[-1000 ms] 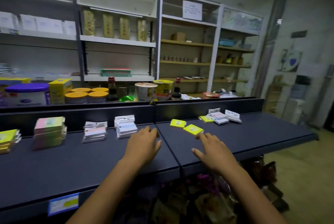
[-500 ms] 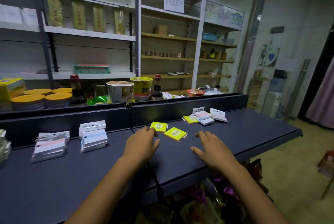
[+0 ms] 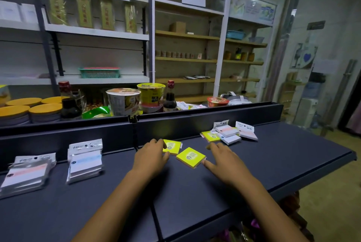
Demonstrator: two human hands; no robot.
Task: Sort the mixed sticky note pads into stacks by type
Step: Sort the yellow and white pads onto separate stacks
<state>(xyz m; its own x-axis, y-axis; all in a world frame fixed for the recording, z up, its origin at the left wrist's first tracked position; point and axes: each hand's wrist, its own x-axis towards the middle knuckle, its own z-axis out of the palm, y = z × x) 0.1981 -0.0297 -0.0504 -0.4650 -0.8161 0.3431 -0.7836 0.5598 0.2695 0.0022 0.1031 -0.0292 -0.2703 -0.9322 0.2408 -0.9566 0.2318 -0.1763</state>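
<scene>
Two yellow sticky note pads lie flat mid-shelf. My left hand [image 3: 150,158] rests on the shelf with its fingertips and thumb against the left edge of the farther yellow pad [image 3: 172,146]. My right hand [image 3: 224,161] lies spread and flat, its thumb tip touching the right corner of the nearer yellow pad [image 3: 190,157]. A third yellow pad [image 3: 210,136] sits partly under a mixed pile of white packaged pads [image 3: 227,131] at the right. Two sorted stacks of packaged pads stand at the left, one nearer the middle [image 3: 85,160] and one at the far left [image 3: 27,171].
The dark shelf [image 3: 195,193] has a raised back wall [image 3: 195,124] and a front edge close to my forearms. Behind the wall stand noodle cups [image 3: 124,102], soy sauce bottles [image 3: 169,97] and yellow-lidded tins [image 3: 45,111]. Floor drops away at the right.
The view has swung right, so the left stacks sit nearer the frame edge. Both hands have slid forward; the left one now touches the farther yellow pad, the right thumb the nearer one.
</scene>
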